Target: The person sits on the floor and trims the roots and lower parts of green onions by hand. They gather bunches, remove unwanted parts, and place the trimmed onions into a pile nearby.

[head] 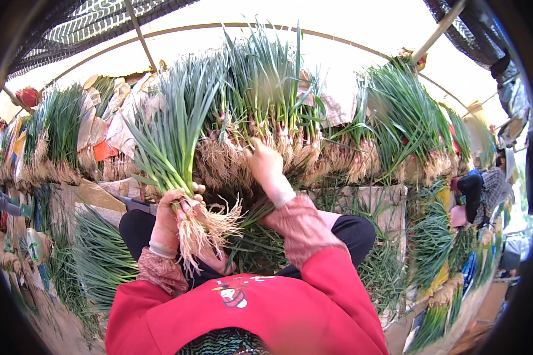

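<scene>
My left hand [165, 217] is closed around the base of a bunch of green onions [184, 171]. The bunch stands tilted, its green leaves up and its pale, tangled roots hanging over my lap. My right hand [266, 163] reaches forward to the stacked green onions [271, 104], fingertips at the stem bases just above the roots. Whether those fingers pinch a stem is not clear. Both wrists show pale cuffs below patterned sleeves.
Loose green leaves [260, 253] litter the ground between my legs. More green onions lie at left [102, 253] and stand piled at right [404, 111]. Sacking [340, 100] covers part of the row. A seated person [484, 191] is at far right; another person's legs [4, 204] show at far left.
</scene>
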### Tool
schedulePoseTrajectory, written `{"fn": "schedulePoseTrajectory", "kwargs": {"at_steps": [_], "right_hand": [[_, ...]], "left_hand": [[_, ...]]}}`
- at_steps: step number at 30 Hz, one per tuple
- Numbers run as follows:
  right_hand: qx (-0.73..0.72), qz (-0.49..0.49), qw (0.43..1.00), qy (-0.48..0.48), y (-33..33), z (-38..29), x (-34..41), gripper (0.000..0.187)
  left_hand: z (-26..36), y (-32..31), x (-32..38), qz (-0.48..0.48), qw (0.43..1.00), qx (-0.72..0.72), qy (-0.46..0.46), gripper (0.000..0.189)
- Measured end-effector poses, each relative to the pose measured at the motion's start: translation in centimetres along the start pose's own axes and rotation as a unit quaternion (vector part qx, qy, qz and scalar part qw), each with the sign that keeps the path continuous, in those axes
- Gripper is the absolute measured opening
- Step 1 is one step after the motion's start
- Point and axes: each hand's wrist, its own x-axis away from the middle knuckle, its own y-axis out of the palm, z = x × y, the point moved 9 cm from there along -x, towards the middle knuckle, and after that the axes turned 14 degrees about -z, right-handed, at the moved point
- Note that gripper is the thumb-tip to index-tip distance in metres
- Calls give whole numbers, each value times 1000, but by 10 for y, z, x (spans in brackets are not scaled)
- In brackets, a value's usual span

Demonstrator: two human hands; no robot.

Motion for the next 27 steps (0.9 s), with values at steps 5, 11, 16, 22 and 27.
{"fn": "schedulePoseTrajectory", "kwargs": {"at_steps": [5,11,16,22,27], "right_hand": [[167,-310,935,44,34,5,-87,27],[-323,187,922,-96,-169,22,-24,17],[-363,7,926,104,-81,56,-33,9],[129,-168,970,120,-9,41,-74,17],[-566,-302,758,119,4,2,-5,28]], "left_hand": [[-10,-2,-4,-1,999,24,-33,44],[-3,-14,5,34,999,38,-4,42],[-17,-10,-9,-14,999,22,-32,45],[-37,4,-20,-24,997,39,-57,51],[-48,14,-35,-30,998,43,-41,46]]}}
